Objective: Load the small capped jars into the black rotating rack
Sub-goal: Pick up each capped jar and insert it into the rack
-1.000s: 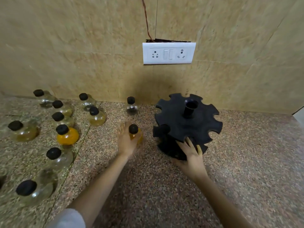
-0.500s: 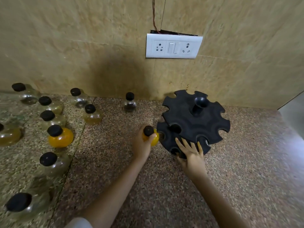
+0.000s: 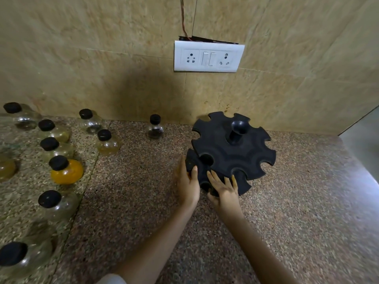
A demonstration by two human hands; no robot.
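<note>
Black rack (image 3: 233, 152): my left hand (image 3: 187, 184) has carried a jar (image 3: 189, 163) across to its lower tier, still gripping it; right hand (image 3: 224, 188) steadies the rim. Seating unconfirmed.

Beige stone-look wall (image 3: 102, 48) across the upper half, thin tile seams slanting. White switch plate (image 3: 208, 56) upper centre, two sockets, two switches; dark gap and reddish wire (image 3: 184, 21) above. Speckled granite counter (image 3: 307, 201) below, seam lower left. Soft shadow on wall, centre. Pale surface at right edge.
</note>
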